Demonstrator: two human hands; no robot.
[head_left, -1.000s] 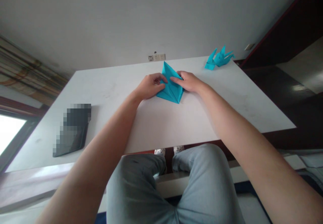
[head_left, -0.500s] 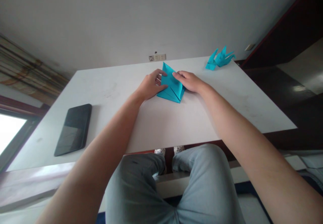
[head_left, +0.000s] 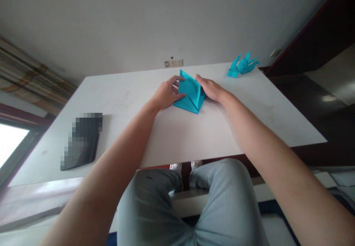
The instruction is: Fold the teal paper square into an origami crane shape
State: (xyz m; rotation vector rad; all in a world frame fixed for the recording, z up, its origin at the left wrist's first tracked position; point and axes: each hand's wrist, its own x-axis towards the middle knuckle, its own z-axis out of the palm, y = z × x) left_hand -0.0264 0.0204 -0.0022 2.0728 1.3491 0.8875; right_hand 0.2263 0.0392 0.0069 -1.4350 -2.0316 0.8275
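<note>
A partly folded sheet of turquoise origami paper [head_left: 190,87] lies on the white table between my hands, one raised flap pointing away from me. My left hand [head_left: 168,92] grips its left side, thumb on the lower crease and fingers at the upper edge. At the right edge of the paper rests my right hand [head_left: 210,87], its fingers stretched out and the thumb lifted off the top surface. The underside of the fold and some of the right fingers are hidden.
Folded turquoise paper cranes [head_left: 244,65] stand at the table's back right corner. A dark tablet-like device [head_left: 83,142], partly pixelated, lies on the left of the white table [head_left: 124,90]. Behind the table is a wall with power sockets [head_left: 173,63].
My right hand has shifted slightly right, its thumb leaving the top of the paper for the right edge. My left hand keeps its place on the paper.
</note>
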